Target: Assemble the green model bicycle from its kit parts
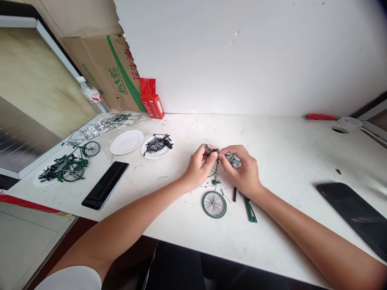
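Observation:
My left hand (198, 167) and my right hand (243, 169) meet near the middle of the table, fingertips pinched together. Between them is a thin green model bicycle frame (217, 166), partly hidden by the fingers. A green-rimmed toy wheel (214, 204) with spokes lies flat just below the hands. Beside it are a small black rod (235, 194), a small green part (215, 182) and several tiny metal pieces. A long green part (250, 211) lies under my right wrist. Behind my right fingers, a silvery spoked part (234, 161) shows in part.
At left are an assembled green model bicycle (74, 165), a phone (105, 185) and a bare paper plate (127, 142). Black parts (159, 143) fill another plate. A red box (152, 105), bottle (93, 95) and carton (102, 72) stand behind. A dark device (353, 215) lies right.

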`<state>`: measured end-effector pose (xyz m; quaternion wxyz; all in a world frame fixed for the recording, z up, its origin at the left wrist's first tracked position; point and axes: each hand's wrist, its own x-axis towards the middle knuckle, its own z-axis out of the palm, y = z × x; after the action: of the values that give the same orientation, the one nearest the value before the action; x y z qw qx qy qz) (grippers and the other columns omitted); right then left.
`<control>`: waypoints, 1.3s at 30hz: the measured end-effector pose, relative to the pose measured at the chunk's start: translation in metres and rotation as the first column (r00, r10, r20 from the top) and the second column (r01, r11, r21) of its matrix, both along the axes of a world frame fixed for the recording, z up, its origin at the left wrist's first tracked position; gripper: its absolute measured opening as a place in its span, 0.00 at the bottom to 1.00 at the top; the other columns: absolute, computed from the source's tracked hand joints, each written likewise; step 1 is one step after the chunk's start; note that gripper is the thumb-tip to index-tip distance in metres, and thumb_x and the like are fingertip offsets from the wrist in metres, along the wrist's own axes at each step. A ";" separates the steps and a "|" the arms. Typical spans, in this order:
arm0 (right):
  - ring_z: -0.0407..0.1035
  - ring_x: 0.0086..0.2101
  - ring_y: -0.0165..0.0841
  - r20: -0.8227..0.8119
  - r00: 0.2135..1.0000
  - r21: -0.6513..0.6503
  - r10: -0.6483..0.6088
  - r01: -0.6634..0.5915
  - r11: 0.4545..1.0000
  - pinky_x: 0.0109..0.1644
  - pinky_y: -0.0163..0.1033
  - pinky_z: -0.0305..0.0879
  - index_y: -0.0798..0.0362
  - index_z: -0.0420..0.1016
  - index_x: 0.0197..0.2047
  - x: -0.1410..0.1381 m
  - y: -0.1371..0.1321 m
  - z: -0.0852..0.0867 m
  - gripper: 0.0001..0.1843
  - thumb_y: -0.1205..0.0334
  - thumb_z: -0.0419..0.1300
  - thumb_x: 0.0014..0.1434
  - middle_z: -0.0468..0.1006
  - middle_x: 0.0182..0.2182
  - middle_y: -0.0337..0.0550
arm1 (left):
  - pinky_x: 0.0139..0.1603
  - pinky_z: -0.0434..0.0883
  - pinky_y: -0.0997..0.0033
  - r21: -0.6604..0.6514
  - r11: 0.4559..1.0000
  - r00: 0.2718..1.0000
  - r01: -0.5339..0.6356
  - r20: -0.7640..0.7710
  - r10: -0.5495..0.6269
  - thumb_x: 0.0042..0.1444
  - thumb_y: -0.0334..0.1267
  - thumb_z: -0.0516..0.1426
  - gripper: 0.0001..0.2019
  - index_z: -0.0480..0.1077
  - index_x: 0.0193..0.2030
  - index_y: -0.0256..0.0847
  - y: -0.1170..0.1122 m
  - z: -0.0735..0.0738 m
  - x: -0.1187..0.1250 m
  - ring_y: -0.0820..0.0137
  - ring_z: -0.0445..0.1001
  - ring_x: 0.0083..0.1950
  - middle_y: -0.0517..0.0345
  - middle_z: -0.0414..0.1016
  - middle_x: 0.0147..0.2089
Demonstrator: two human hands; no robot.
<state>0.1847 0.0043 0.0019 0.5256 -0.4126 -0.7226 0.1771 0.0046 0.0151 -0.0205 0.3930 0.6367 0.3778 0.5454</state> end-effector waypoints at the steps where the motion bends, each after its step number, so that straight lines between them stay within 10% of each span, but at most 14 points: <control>1: 0.80 0.47 0.47 0.000 1.000 0.003 0.003 -0.003 1.000 0.57 0.62 0.76 0.40 0.82 0.46 0.000 0.001 -0.001 0.04 0.52 0.67 0.73 0.87 0.43 0.44 | 0.54 0.79 0.66 -0.004 1.000 1.000 -0.003 -0.008 0.002 0.74 0.60 0.60 0.21 0.72 0.53 0.43 0.000 0.000 0.000 0.64 0.82 0.53 0.47 0.82 0.53; 39: 0.81 0.46 0.43 0.128 0.992 0.171 -0.015 -0.007 0.985 0.55 0.56 0.73 0.43 0.80 0.49 0.003 0.008 -0.008 0.04 0.63 0.68 0.73 0.87 0.43 0.41 | 0.52 0.80 0.66 0.173 0.985 0.988 -0.018 -0.150 0.044 0.76 0.49 0.58 0.13 0.74 0.53 0.41 0.003 0.008 -0.006 0.65 0.83 0.49 0.47 0.84 0.51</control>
<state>0.1882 0.0120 -0.0062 0.5115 -0.3780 -0.7668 0.0862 -0.0018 0.0178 -0.0130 0.2978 0.7024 0.3684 0.5313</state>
